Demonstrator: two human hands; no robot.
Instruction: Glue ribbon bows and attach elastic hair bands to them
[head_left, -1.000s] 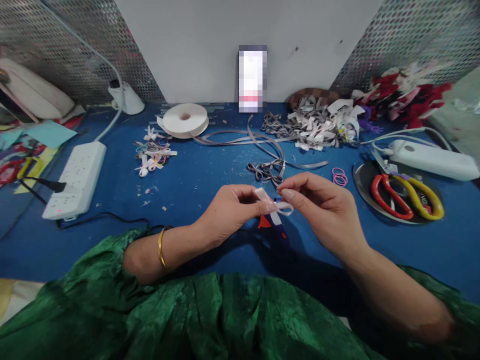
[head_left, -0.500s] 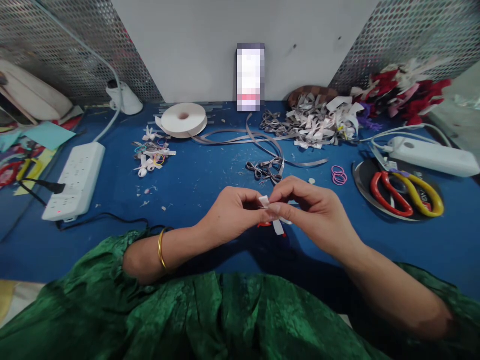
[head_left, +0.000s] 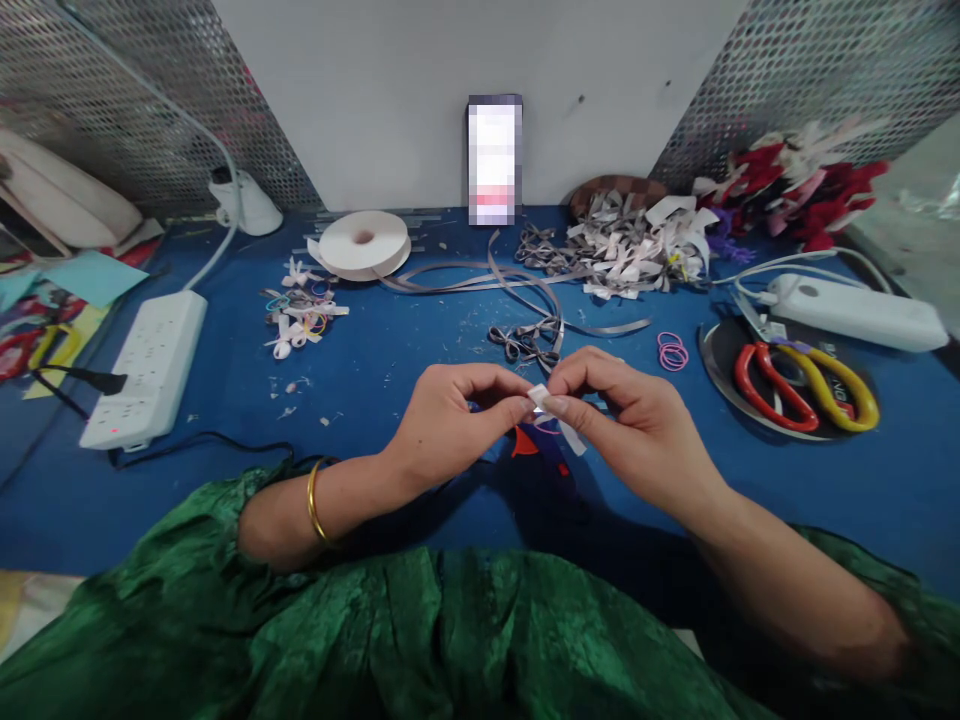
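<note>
Between my two hands is a short white ribbon (head_left: 573, 439), with one end sticking up and a tail hanging below the fingers. My left hand (head_left: 457, 420) pinches it from the left, thumb against forefinger. From the right, my right hand (head_left: 626, 420) pinches the same ribbon close by. A thin pink loop shows under the fingertips; how it joins the ribbon is hidden. Below the hands, an orange-red piece (head_left: 525, 442) of a dark tool lies on the table, mostly in shadow. Just beyond the fingers rest grey ribbon bows (head_left: 525, 342).
A white ribbon spool (head_left: 362, 246) trails grey ribbon across the blue table. Pink elastic bands (head_left: 672, 352) and red-yellow scissors (head_left: 806, 388) lie right. A pile of bows (head_left: 637, 245) stands behind. Power strips (head_left: 146, 370) sit at both sides; a phone (head_left: 493, 160) leans at the back.
The fingertips have drawn slightly apart, and my left hand has shifted a little left. The ribbon's tail has swung right, and more of the orange-red piece and the pink loop shows.
</note>
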